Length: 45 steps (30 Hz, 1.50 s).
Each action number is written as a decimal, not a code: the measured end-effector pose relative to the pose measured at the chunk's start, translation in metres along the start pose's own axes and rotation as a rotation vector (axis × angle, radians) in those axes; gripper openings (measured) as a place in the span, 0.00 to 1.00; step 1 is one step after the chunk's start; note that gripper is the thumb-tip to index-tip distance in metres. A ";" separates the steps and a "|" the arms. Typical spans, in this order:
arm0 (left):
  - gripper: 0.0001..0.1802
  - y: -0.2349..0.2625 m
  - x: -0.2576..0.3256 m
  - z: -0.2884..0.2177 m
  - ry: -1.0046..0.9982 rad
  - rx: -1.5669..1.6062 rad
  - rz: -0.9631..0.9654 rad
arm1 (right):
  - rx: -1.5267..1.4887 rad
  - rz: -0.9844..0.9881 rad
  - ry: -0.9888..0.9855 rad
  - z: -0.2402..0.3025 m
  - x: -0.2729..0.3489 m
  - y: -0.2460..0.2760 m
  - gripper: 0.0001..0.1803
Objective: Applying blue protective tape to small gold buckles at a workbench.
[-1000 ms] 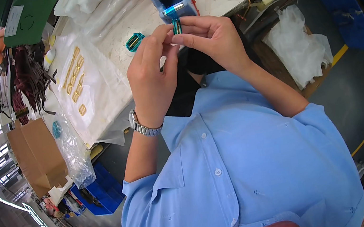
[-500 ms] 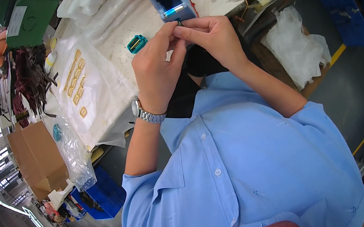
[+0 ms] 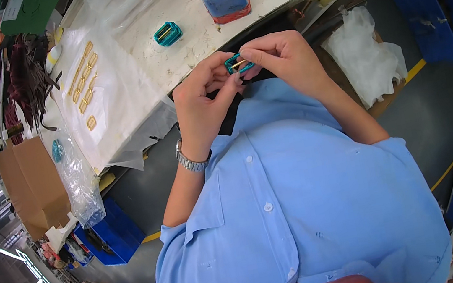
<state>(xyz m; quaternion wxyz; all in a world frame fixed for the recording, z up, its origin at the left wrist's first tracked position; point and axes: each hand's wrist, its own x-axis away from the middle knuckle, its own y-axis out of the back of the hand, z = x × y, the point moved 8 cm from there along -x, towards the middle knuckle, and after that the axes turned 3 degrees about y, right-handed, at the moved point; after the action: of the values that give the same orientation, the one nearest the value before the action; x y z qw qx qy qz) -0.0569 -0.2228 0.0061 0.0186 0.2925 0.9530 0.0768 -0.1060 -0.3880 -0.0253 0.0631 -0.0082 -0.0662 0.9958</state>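
In front of my chest, just off the table's near edge, my left hand [image 3: 200, 92] and my right hand [image 3: 293, 64] both pinch a small teal-edged buckle [image 3: 234, 64] with a gold bar across its middle. The left thumb and fingers hold its left side. On the right side, my right thumb and forefinger are closed on it. My fingertips cover part of its frame. A similar teal buckle [image 3: 167, 33] with a gold bar lies by itself on the white table [image 3: 196, 47]. Beyond my hands stands a blue tape dispenser [image 3: 227, 4].
Several gold rectangular buckles [image 3: 91, 123] lie in rows on a white sheet to the left. Dark red straps [image 3: 24, 85] hang past them, near a green box [image 3: 31, 15]. A cardboard box [image 3: 33, 186] and a clear plastic bag [image 3: 83, 189] are at the left; white wrapping [image 3: 365, 55] lies right.
Both hands have drawn back from the tape dispenser toward my body. The buckle between them, mostly hidden before, now shows. The whole view has shifted slightly.
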 end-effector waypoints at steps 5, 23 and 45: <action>0.22 0.000 0.004 -0.033 -0.323 -0.548 0.028 | 0.037 0.008 0.007 0.000 -0.001 -0.010 0.13; 0.17 0.086 -0.037 -0.042 -0.523 -0.747 -0.318 | -0.091 -0.026 -0.021 0.008 -0.020 -0.013 0.18; 0.13 0.027 -0.098 -0.076 -0.827 -0.703 -0.121 | 0.459 -0.245 0.145 0.039 -0.099 0.032 0.25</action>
<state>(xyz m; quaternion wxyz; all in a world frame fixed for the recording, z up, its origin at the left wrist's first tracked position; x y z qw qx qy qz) 0.0333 -0.2656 0.0850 0.4929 0.2192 0.7982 0.2681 -0.0130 -0.4376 0.0098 0.1878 -0.0567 0.1656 0.9665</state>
